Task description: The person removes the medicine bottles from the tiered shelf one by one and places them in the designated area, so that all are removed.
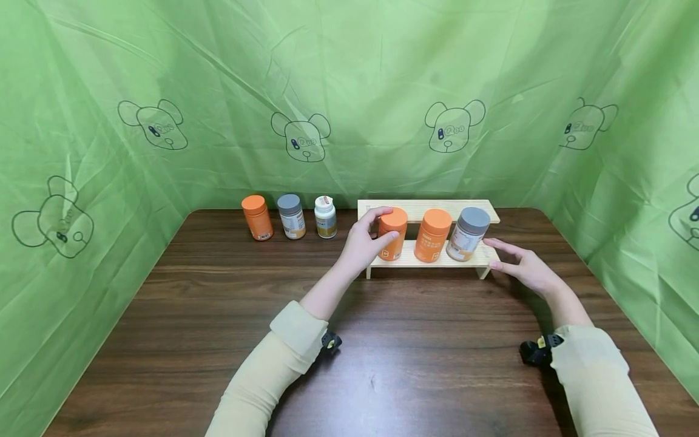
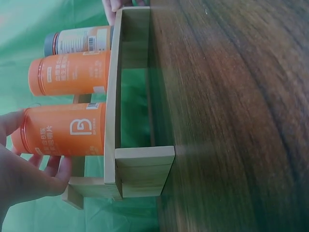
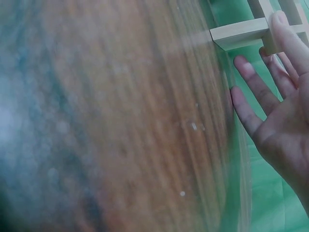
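A two-tier wooden rack (image 1: 420,262) stands on the table. Three bottles are on its lower board: an orange bottle (image 1: 392,237) at the left, a second orange bottle (image 1: 432,237) in the middle, and a grey-capped bottle (image 1: 468,235) at the right. My left hand (image 1: 364,241) grips the left orange bottle near its lid, thumb in front and fingers round behind. That bottle stands upright, its base right at the board in the left wrist view. At the rack's right end, my right hand (image 1: 526,270) holds the lower board's end between thumb and fingers, its other fingers extended.
Left of the rack, a separate orange bottle (image 1: 257,218), another grey-capped bottle (image 1: 292,217) and a small white-capped bottle (image 1: 325,218) stand in a row near the table's back edge. A green curtain (image 1: 377,91) hangs behind the dark wooden table (image 1: 415,364) and along both sides.
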Demonstrator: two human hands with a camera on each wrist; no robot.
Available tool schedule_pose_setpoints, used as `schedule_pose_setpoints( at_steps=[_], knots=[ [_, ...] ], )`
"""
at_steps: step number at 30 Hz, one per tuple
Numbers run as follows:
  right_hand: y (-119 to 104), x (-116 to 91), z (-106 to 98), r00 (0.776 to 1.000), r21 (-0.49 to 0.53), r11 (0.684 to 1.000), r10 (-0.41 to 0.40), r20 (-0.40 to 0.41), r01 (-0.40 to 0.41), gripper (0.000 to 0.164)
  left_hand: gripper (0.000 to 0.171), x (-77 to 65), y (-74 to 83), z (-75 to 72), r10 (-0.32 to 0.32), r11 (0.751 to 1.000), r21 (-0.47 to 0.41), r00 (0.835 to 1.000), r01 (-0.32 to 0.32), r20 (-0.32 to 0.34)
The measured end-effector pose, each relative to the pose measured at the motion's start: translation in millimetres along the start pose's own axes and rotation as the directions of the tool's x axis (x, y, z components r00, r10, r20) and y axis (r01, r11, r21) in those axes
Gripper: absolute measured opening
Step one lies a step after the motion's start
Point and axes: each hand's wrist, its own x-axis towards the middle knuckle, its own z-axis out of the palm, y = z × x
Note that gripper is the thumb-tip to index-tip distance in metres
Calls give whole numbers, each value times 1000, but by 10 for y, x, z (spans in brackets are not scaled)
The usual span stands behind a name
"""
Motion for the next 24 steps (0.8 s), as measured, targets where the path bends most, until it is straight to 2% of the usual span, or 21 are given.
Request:
schedule_pose_setpoints(
  at_steps=[5, 13, 24],
  knots=[
    [42, 6, -10, 1000, -3, 1000, -5, 2, 5, 57, 44, 23, -10, -4, 12, 1000, 21, 1000, -12, -16],
    [61, 12, -7, 1000, 8, 1000, -6, 1, 6, 57, 44, 7, 30, -8, -7, 1000, 8, 999, 7, -43],
    [40, -15, -21, 1000, -16, 1000, 4, 7, -4, 57, 42, -87, 127, -79, -24, 999, 25, 999, 25, -30]
  ],
)
